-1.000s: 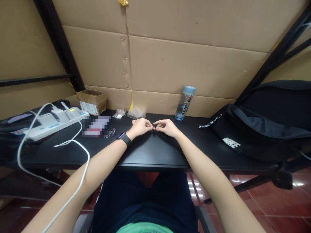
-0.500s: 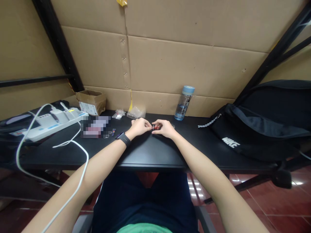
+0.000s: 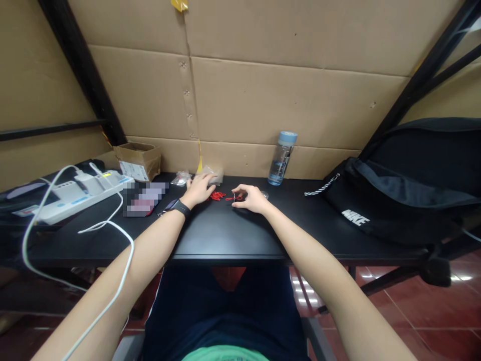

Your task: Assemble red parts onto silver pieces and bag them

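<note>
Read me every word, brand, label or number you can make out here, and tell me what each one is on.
"NIKE": white letters on the black bag.
White label on the cardboard box: too small to read.
Markings on the bottle: too small.
Sticker by the power strip: unreadable.
Pixelated item: any text hidden.

Counter (image 3: 233, 240): black. Landmark, bottle (image 3: 277, 163): light-blue cap (image 3: 287, 139), clear body. Left of bottle: red cord (image 3: 217, 196), brown box (image 3: 148, 163) with white label (image 3: 134, 171), white power strip (image 3: 56, 214). Behind bottle: tan cardboard wall (image 3: 300, 100). Right of bottle: black backpack (image 3: 421, 160), white lettering (image 3: 355, 218); black-and-white striped pull (image 3: 322, 187).
</note>
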A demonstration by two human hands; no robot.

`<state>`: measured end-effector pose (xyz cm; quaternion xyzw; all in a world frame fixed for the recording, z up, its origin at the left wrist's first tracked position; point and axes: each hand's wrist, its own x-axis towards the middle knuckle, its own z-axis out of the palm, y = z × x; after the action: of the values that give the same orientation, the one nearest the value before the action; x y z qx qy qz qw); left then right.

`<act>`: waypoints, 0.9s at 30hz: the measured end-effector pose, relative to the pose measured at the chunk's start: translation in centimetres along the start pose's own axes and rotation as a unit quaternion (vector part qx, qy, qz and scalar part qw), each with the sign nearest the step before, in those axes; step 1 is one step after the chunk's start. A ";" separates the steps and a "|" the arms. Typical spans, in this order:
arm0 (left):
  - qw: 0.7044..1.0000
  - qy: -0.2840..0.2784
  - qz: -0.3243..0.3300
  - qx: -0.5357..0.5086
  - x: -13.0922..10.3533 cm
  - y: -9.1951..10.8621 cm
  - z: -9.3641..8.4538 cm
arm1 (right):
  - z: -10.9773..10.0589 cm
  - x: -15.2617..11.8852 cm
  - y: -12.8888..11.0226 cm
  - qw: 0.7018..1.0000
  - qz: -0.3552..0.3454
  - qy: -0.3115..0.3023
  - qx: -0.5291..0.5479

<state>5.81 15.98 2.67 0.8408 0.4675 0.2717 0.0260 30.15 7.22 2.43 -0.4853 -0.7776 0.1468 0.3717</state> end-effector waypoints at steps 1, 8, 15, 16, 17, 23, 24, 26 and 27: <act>1.000 -0.007 0.008 0.011 0.1 -0.1 0.3 | 0.0 0.0 0.0 1.000 -0.001 0.000 -0.001; 0.998 -0.019 0.020 0.049 0.6 1.1 1.9 | -0.2 -0.1 -0.3 1.000 -0.005 -0.005 0.003; 0.998 -0.011 -0.002 0.067 0.4 0.9 2.0 | -0.1 -0.1 -0.1 1.000 -0.010 -0.005 0.004; 0.998 -0.011 -0.004 0.063 0.4 0.9 1.9 | -0.1 -0.1 -0.1 1.000 -0.010 -0.007 0.004; 0.998 -0.012 -0.004 0.060 0.4 1.0 1.9 | -0.1 -0.1 -0.1 1.000 -0.009 -0.008 0.004; 0.999 -0.014 -0.003 0.051 0.9 1.2 2.0 | -0.1 -0.1 -0.1 1.000 -0.006 -0.011 0.001; 0.999 -0.015 -0.006 0.050 1.0 1.2 2.1 | 0.0 -0.1 -0.1 1.000 -0.005 -0.011 0.001; 0.999 -0.015 -0.017 0.048 1.2 0.9 2.1 | 0.0 -0.1 -0.1 1.000 -0.004 -0.011 0.004; 0.998 -0.012 -0.026 0.047 1.2 0.8 2.0 | 0.0 -0.1 -0.1 1.000 -0.005 -0.011 0.005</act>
<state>7.92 16.93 1.76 0.8316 0.5013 0.2389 -0.0008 30.14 7.08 2.44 -0.4781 -0.7832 0.1544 0.3662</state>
